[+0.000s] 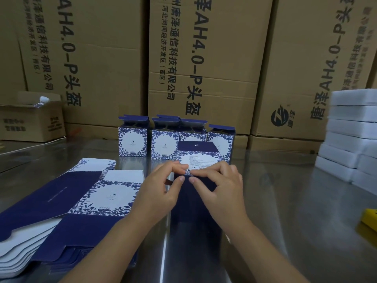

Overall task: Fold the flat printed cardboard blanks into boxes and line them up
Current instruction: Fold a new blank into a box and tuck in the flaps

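Head view looks down on a steel table (285,201), where both hands meet at the centre on a half-folded box (199,160). The left hand (161,186) and right hand (220,184) each curl their fingers and pinch its floral edge, fingertips nearly touching, with the navy side facing the person and one navy flap standing up at the far end. At 12 o'clock from the hands, just behind the box, four finished boxes (132,141) stand in a row with their top flaps up. At 8 o'clock lies a stack of flat blanks (61,201), printed side up. White foam blocks (350,129) are piled at 2 o'clock, a yellow object (370,219) sits at 4 o'clock, and tall brown cartons (204,58) wall the back.
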{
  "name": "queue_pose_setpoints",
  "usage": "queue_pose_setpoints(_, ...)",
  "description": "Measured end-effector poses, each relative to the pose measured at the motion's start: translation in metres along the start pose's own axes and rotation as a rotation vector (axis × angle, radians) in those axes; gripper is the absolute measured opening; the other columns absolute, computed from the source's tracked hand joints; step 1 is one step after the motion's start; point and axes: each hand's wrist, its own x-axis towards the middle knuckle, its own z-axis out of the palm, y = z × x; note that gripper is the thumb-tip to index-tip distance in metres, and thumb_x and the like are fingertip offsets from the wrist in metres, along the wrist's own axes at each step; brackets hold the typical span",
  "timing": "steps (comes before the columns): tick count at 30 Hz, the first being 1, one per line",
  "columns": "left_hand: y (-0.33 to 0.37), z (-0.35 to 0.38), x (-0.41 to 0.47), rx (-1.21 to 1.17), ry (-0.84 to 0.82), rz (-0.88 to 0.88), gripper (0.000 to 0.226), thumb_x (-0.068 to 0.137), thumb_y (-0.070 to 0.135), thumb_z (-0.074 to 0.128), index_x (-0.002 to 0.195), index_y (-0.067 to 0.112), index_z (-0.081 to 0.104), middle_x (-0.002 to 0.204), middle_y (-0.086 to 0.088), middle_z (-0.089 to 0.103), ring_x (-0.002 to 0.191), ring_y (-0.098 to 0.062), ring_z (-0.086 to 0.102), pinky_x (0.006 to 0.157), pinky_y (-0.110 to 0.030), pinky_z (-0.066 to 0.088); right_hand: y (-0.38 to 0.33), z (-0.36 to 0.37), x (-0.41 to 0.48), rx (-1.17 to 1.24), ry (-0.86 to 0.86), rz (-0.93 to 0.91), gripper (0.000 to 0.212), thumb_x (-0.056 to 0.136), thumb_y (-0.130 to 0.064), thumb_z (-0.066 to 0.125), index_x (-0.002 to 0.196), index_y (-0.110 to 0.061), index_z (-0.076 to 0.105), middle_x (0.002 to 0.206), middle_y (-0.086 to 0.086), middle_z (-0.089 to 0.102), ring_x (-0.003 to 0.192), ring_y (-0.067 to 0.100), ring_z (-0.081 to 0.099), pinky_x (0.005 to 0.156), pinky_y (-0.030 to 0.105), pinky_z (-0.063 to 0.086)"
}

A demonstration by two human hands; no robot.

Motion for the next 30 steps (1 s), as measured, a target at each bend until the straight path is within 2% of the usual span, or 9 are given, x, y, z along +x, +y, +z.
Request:
queue_pose_setpoints(2,0.001,0.001,-0.001,0.058,0.027,0.053,0.018,0.086,0.02,0.057,0.092,0.037,0.057,0.105,0.018,0.063,0.111,0.007,0.049,0.085,-0.004,0.038,0.0,0.0,0.001,0.017,-0.015,0.016,0.012,0.075,-0.031,0.075,0.088,-0.031,0.075,0.08,-0.008,0.055,0.083,0.013,0.048,0.086,0.02,0.027)
queue_pose_setpoints(5,0.0,0.002,-0.001,0.102,0.039,0.086,0.02,0.084,0.023,0.058,0.1,0.035,0.062,0.105,0.022,0.061,0.111,0.009,0.047,0.087,-0.002,0.035,0.0,0.0,0.001,0.019,-0.032,0.012,0.01,0.077,-0.03,0.075,0.087,-0.032,0.074,0.08,-0.01,0.054,0.084,0.012,0.047,0.088,0.013,0.024)
queue_pose_setpoints(9,-0.001,0.003,-0.002,0.07,0.036,0.046,0.014,0.085,0.027,0.057,0.093,0.036,0.064,0.104,0.023,0.063,0.114,0.007,0.047,0.084,-0.001,0.035,0.001,0.001,0.002,0.03,-0.042,0.021,0.008,0.078,-0.031,0.074,0.085,-0.035,0.074,0.083,-0.015,0.054,0.087,0.011,0.045,0.089,0.012,0.021)
queue_pose_setpoints(13,0.002,0.005,-0.001,0.065,0.048,0.037,0.014,0.084,0.027,0.056,0.089,0.039,0.062,0.102,0.023,0.063,0.113,0.008,0.047,0.078,-0.006,0.04,0.002,0.0,0.002,0.027,-0.055,0.02,0.008,0.078,-0.032,0.072,0.084,-0.037,0.073,0.084,-0.02,0.051,0.09,0.009,0.045,0.09,0.01,0.017)
queue_pose_setpoints(17,0.001,0.006,-0.002,0.089,0.051,0.051,0.012,0.084,0.026,0.056,0.09,0.032,0.065,0.104,0.02,0.063,0.112,0.005,0.048,0.078,-0.007,0.041,0.002,0.0,0.001,0.031,-0.035,0.004,0.008,0.077,-0.037,0.068,0.083,-0.037,0.073,0.083,-0.021,0.051,0.091,0.007,0.046,0.091,0.009,0.017)
queue_pose_setpoints(21,0.002,0.005,-0.002,0.095,0.04,0.055,0.013,0.085,0.024,0.055,0.09,0.029,0.066,0.106,0.02,0.062,0.111,0.007,0.047,0.084,-0.005,0.037,0.001,0.001,0.0,0.001,-0.006,-0.029,0.01,0.076,-0.038,0.066,0.082,-0.034,0.073,0.084,-0.015,0.055,0.089,0.01,0.05,0.088,0.015,0.024)
queue_pose_setpoints(26,0.001,0.005,-0.001,0.107,0.037,0.033,0.012,0.088,0.015,0.06,0.092,0.024,0.066,0.107,0.019,0.062,0.111,0.007,0.046,0.079,-0.007,0.038,0.009,-0.002,0.001,0.071,-0.023,0.011,0.013,0.074,-0.027,0.077,0.086,-0.028,0.074,0.087,-0.011,0.058,0.092,0.012,0.051,0.091,0.014,0.028)
queue_pose_setpoints(30,0.0,0.005,-0.001,0.121,0.038,0.04,0.016,0.087,0.008,0.063,0.092,0.023,0.066,0.106,0.022,0.06,0.11,0.008,0.046,0.084,-0.003,0.035,0.012,-0.005,0.002,0.14,-0.046,0.071,0.016,0.073,-0.021,0.079,0.086,-0.029,0.074,0.088,-0.015,0.058,0.096,0.007,0.048,0.092,0.034,0.039)
